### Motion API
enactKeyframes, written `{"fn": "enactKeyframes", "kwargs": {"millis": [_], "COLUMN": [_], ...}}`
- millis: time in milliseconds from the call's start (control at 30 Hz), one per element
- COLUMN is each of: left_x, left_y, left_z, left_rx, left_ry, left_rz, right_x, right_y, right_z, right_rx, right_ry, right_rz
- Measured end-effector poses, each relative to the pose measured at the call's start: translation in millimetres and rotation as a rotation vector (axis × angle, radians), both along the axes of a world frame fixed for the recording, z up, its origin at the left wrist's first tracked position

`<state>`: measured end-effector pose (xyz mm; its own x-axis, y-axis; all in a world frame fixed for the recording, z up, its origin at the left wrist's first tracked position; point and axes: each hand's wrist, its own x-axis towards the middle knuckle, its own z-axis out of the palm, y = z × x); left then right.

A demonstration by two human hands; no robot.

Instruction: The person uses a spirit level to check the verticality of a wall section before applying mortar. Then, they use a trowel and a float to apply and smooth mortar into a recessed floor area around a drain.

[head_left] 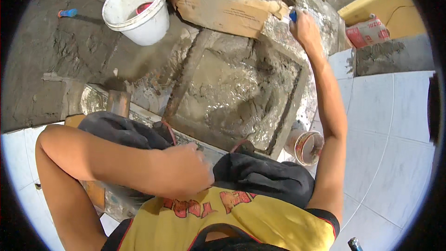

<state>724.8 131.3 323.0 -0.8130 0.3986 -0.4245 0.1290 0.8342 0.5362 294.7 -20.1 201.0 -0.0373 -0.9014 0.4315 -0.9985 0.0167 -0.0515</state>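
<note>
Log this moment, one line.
right hand: holding blue object, mostly hidden; left hand: near yellow shirt; ahead: square grey frame, wet grey mortar inside

- Tool handle [292, 16]: blue, clasped in the right hand [306, 29], beyond the frame's far right corner; the rest cannot be made out.
- Frame [185, 75]: four-sided, grey-smeared, lying flat at a slant before the knees.
- Mix [223, 81]: wet, grey-brown, glistening, unevenly spread inside the frame, rougher toward the right.

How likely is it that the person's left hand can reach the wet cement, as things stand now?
Probably yes: the left hand is near the gap between the knees, and only the near rim seems to lie before the wet cement, which looks uncovered.
</note>
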Motion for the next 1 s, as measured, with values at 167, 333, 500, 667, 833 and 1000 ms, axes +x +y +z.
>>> {"fn": "enactKeyframes", "kwargs": {"millis": [167, 333, 500, 667, 833, 1000], "left_x": [-3.2, 0.0, -9.1, -18.2, -22.4, -28.0], "left_y": [-8.9, -16.5, -19.9, -30.4, -34.6, -34.6], "left_z": [-2.4, 0.2, 0.1, 0.8, 1.4, 13.3], "left_rx": [-0.103, 0.013, 0.008, 0.030, -0.070, -0.120], "left_ry": [-0.066, -0.036, 0.055, -0.041, -0.090, -0.094], "left_rz": [0.065, 0.079, 0.121, 0.099, 0.190, 0.212], "right_x": [11.4, 27.8, 47.5, 84.5, 128.5, 81.7], "right_y": [29.5, 97.1, 189.8, 215.1, 256.7, 249.3], "right_z": [18.9, -9.7, -146.0, -210.1, -203.4, -206.5], "right_rx": [-0.144, 0.549, 0.879, 1.223, 1.063, 0.819], "right_ry": [0.017, -0.572, -0.341, -0.768, -0.502, -0.538], "right_rz": [-0.116, -0.145, -0.015, -0.384, -0.092, -0.288]}}
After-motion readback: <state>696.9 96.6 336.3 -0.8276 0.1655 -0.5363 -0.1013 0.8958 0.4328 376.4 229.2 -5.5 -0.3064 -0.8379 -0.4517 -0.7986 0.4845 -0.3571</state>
